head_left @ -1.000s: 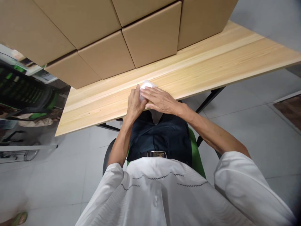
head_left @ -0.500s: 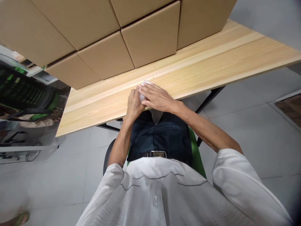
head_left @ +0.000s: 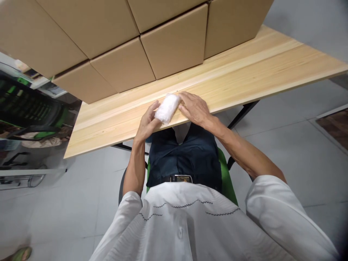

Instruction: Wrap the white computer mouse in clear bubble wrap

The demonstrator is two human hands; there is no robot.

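A small white bundle [head_left: 168, 108], which looks wrapped in bubble wrap or thin foam, lies tilted on the wooden table [head_left: 233, 81] close to its front edge. What is inside the wrapping cannot be made out. My left hand [head_left: 149, 121] is at its left side, fingers apart and curved, with the thumb near the bundle's lower corner. On the other side, my right hand [head_left: 195, 108] is open, its fingertips at the upper right corner of the bundle. Neither hand is closed round it.
Stacked cardboard boxes [head_left: 174, 43] line the back of the table. At the left stand a dark and green chair [head_left: 29, 105] and a shelf with assorted items. A foot in a green sandal [head_left: 23, 253] shows at the lower left.
My hands have drawn apart from over the white bundle, left hand leftward and right hand rightward. The bundle, mostly covered before, now shows whole on the table.
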